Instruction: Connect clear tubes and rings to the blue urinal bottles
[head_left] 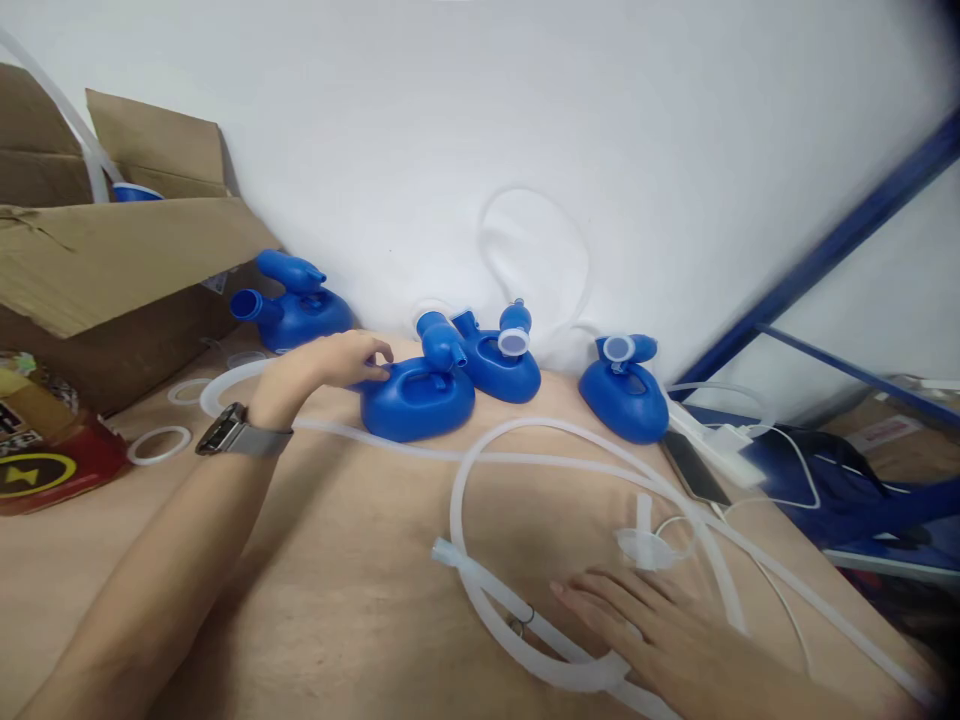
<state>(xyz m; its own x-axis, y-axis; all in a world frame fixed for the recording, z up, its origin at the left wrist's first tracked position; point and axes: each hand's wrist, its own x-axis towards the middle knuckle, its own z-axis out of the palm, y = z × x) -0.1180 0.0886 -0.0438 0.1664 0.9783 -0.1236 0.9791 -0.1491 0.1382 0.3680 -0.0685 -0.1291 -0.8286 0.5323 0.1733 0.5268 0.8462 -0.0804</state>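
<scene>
My left hand, wearing a watch on the wrist, has its fingers curled at the neck end of a blue plastic urinal bottle. That neck is mostly hidden behind the hand. A blue cup-like adapter sits on top of the bottle near its handle. At the lower right, my right hand lies with fingers stretched out beside a coiled, translucent hose, partly covering it. Just beyond those fingers is a clear cap with a short stem. A metal ring clip is on the hose.
Three similar bottles stand along the wall: one at left, one behind mine, one at right. A cardboard box, a red-and-yellow container and white rings are at left; a phone and power strip at right.
</scene>
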